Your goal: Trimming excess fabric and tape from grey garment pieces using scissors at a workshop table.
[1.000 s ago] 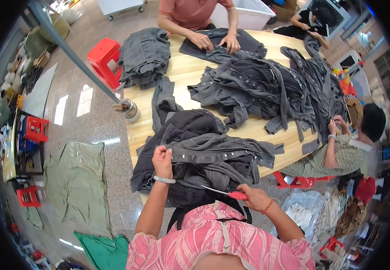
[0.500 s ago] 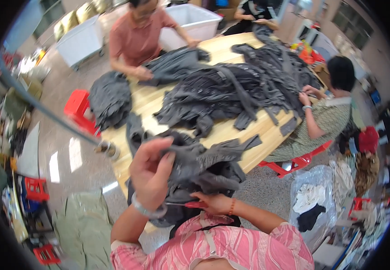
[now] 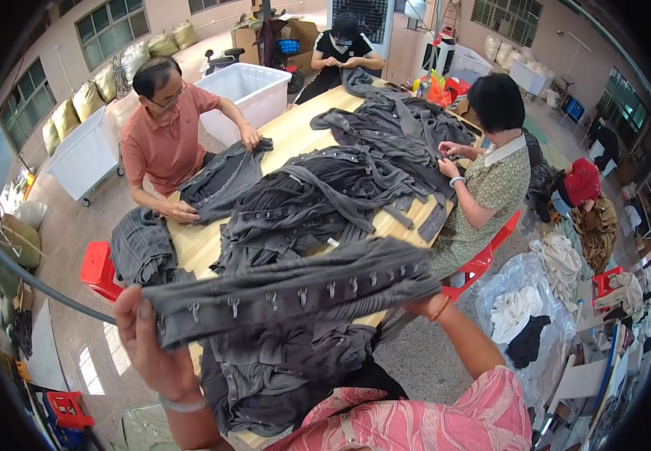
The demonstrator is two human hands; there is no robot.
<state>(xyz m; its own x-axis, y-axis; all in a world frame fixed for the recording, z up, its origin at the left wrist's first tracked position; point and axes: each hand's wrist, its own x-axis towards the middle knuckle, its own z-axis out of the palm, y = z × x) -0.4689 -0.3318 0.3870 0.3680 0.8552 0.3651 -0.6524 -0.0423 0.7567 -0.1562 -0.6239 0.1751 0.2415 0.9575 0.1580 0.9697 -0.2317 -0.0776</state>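
Holding grey garment strip (image 3: 295, 289) taut: left hand (image 3: 149, 346) & right hand (image 3: 423, 304) both clenched on it.

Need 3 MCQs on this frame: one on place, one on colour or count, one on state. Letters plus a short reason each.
1. Where is the white plastic bin?
A. at the far left edge of the wooden table
B. on the red stool
C. in the wearer's lap

2. How many other people sit at the table?
A. one
B. three
C. five

3. How is the grey garment strip held?
A. folded flat on the table
B. stretched between left hand and right hand
C. dangling from one hand

Answers:
1 A: the bin stands against the table's far left side.
2 B: one person in an orange shirt, one in a patterned top, one in black at the far end.
3 B: each hand grips one end, strip raised and taut.
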